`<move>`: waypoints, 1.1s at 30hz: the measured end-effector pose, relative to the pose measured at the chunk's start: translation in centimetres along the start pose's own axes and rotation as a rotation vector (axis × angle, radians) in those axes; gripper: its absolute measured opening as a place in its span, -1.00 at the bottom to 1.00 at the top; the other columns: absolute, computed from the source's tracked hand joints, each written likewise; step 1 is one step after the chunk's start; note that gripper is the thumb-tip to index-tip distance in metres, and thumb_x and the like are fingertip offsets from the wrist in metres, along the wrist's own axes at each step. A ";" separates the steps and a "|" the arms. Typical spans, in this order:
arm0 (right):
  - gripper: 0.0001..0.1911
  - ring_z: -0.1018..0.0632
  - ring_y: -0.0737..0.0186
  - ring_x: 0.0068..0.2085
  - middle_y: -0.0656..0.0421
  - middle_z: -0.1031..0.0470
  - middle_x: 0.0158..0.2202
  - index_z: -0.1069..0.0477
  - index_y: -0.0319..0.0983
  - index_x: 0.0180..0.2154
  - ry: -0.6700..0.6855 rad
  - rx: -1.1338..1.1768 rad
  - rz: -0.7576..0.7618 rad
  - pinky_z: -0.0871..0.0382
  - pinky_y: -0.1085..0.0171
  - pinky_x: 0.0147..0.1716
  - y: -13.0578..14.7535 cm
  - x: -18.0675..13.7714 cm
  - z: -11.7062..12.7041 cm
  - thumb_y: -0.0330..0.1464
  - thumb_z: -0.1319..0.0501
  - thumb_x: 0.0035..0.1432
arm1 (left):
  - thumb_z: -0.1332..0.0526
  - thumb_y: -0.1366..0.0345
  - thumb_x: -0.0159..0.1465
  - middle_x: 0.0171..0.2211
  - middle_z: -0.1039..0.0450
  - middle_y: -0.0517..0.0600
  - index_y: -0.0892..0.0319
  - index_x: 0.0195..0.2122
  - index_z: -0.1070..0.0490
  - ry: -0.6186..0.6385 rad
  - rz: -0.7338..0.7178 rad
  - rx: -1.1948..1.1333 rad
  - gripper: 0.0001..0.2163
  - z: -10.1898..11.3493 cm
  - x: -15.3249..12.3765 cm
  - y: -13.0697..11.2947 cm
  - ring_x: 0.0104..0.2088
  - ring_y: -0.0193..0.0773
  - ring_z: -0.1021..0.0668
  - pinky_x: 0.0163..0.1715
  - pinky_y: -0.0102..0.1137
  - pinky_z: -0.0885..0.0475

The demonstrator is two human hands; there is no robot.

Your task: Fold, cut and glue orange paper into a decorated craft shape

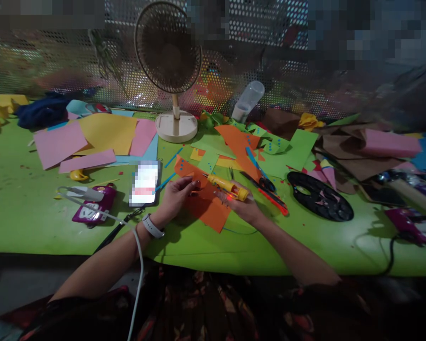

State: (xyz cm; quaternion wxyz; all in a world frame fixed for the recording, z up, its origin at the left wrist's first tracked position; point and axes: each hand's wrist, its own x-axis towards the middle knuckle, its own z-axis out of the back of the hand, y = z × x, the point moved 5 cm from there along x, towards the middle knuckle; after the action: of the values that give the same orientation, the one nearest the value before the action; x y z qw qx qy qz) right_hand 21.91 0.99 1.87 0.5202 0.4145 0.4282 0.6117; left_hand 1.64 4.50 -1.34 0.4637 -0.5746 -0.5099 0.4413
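My right hand (240,202) is closed around a yellow pen-shaped heating tool (227,186) with a glowing red light, its metal tip pointing left over an orange paper sheet (203,203). My left hand (176,195) rests on that orange sheet's left part, fingers curled and pinching at the paper near the tool's tip. A white watch sits on my left wrist (152,226). The sheet lies on the green table cover (28,208).
A phone (144,182) lies left of my left hand, with a purple glue gun (92,208) and white cable beyond. A small fan (170,71) stands behind. Pink, yellow and green papers, scissors (266,189) and a black palette (319,196) surround the work.
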 end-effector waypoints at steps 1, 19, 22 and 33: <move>-0.66 -0.36 0.27 -0.47 0.25 -0.33 -0.50 -0.33 -0.14 -0.42 0.000 0.000 0.006 -0.26 0.25 -0.50 0.1 0.0 0.0 -0.04 -0.32 0.06 | -0.41 0.11 0.10 -0.32 -0.64 0.02 0.17 -0.20 -0.59 0.002 -0.004 0.013 -0.69 0.0 0.0 0.0 -0.32 -0.22 -0.64 -0.23 -0.33 -0.55; -0.67 -0.30 0.27 -0.47 0.26 -0.29 -0.49 -0.28 -0.13 -0.45 0.015 -0.044 0.017 -0.17 0.26 -0.50 0.5 -0.6 -0.1 -0.08 -0.31 0.08 | -0.40 0.13 0.11 -0.30 -0.64 0.04 0.20 -0.21 -0.57 0.030 -0.031 0.055 -0.71 -0.4 -0.4 -0.7 -0.31 -0.19 -0.65 -0.19 -0.27 -0.56; -0.68 -0.31 0.26 -0.46 0.25 -0.29 -0.50 -0.27 -0.13 -0.44 0.018 -0.049 0.016 -0.18 0.25 -0.51 0.4 -0.5 -0.1 -0.09 -0.32 0.09 | -0.39 0.12 0.11 -0.29 -0.64 0.05 0.20 -0.20 -0.57 0.033 -0.023 0.062 -0.70 -0.4 -0.4 -0.7 -0.30 -0.18 -0.65 -0.18 -0.25 -0.56; -0.68 -0.30 0.28 -0.48 0.26 -0.28 -0.52 -0.28 -0.12 -0.46 0.006 -0.073 0.026 -0.17 0.24 -0.50 0.2 -0.4 0.0 -0.09 -0.32 0.06 | -0.38 0.14 0.12 -0.28 -0.64 0.05 0.17 -0.19 -0.58 0.032 -0.038 0.080 -0.72 -0.4 -0.4 -0.9 -0.31 -0.20 -0.65 -0.18 -0.25 -0.57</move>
State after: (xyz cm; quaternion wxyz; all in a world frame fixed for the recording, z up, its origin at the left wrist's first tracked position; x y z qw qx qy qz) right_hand 21.86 0.53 2.00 0.5256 0.3989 0.4020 0.6348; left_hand 1.86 4.06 -0.37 0.5026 -0.5528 -0.4955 0.4430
